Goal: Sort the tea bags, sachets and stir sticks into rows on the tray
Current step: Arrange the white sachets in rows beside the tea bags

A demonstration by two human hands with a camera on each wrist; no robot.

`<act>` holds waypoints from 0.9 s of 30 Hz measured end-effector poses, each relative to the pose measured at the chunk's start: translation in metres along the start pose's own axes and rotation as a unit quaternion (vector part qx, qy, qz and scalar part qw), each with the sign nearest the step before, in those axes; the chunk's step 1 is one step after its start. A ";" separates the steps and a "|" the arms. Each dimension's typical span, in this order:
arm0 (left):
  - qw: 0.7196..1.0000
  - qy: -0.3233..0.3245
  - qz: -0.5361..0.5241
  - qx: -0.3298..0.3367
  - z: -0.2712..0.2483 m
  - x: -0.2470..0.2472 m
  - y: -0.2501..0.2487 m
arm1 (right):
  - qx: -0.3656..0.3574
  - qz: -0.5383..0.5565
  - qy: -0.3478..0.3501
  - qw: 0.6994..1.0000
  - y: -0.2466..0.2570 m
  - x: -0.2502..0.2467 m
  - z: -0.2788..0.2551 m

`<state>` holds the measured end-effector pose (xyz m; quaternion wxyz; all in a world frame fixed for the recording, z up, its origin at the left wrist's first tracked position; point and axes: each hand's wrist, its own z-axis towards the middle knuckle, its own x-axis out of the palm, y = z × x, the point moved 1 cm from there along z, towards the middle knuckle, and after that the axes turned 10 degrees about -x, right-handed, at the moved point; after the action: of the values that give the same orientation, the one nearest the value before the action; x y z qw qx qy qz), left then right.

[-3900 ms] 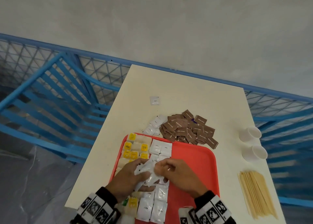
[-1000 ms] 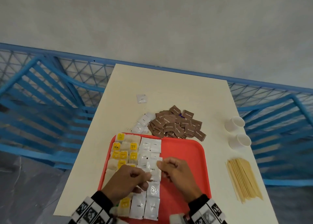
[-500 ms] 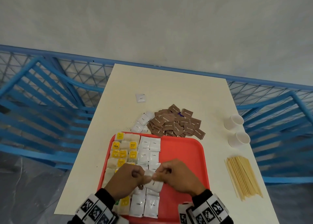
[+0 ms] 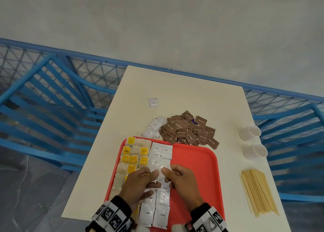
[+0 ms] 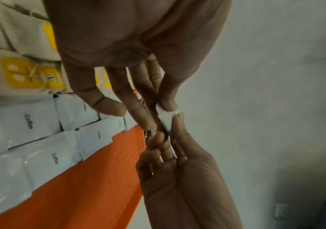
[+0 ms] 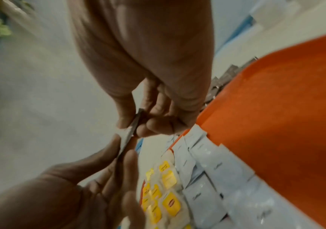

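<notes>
While both hands, left hand (image 4: 138,182) and right hand (image 4: 182,181), pinch one white coffee sachet (image 4: 158,174), it next needs laying in the white row on the red tray (image 4: 198,161).

We see two white paper cups (image 4: 250,133) lying near the table's (image 4: 184,95) right edge, with a blue railing (image 4: 52,98) behind it.

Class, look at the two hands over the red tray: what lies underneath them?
White coffee sachets in rows on the red tray continue under both hands; tea bags run under the left hand. How many are covered is hidden.
</notes>
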<state>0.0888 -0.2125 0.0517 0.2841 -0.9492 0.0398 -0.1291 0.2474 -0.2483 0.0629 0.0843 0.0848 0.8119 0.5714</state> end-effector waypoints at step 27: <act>0.988 -0.033 0.151 -0.021 -0.007 -0.057 0.009 | 0.084 -0.169 -0.046 0.981 -0.054 -0.028 0.087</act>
<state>0.0321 -0.2154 0.0396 0.2817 -0.9419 0.1754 -0.0526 0.2922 -0.1935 -0.0154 0.2089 -0.0206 0.8550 0.4742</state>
